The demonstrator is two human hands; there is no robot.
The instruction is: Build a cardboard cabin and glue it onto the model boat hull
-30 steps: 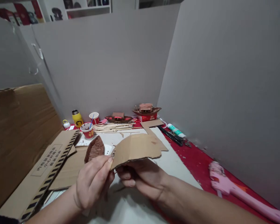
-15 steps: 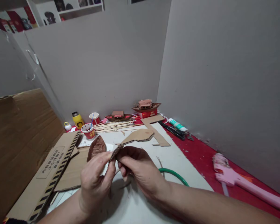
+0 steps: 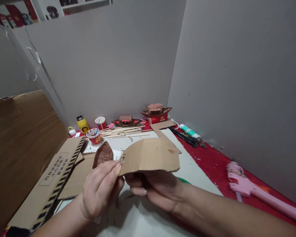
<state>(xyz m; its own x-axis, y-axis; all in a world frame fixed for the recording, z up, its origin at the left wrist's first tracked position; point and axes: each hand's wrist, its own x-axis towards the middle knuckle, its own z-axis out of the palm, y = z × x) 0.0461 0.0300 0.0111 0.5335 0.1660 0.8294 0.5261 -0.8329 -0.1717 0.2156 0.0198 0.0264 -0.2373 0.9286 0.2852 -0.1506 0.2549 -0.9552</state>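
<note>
A curved piece of cardboard [image 3: 150, 154] is held up over the white work surface, its smooth brown face turned toward me. My left hand [image 3: 102, 184] pinches its left end between thumb and fingers, beside a small torn spot. Beneath the sheet is my right hand [image 3: 158, 189], supporting it from below; part of that hand is hidden behind the cardboard. Just past my left hand lies a small brown boat hull [image 3: 103, 154] with a ribbed inside.
Two finished model boats, one [image 3: 156, 110] on a red box, stand at the back near wooden sticks [image 3: 123, 131]. Paper cups [image 3: 94, 136] and a yellow bottle [image 3: 83, 125] are back left. Cardboard [image 3: 51, 177] lies left; a pink glue gun [image 3: 246, 187] lies right.
The cardboard has been turned from nearly edge-on to show its broad face. My right hand has shifted from pinching near the left end to underneath the sheet.
</note>
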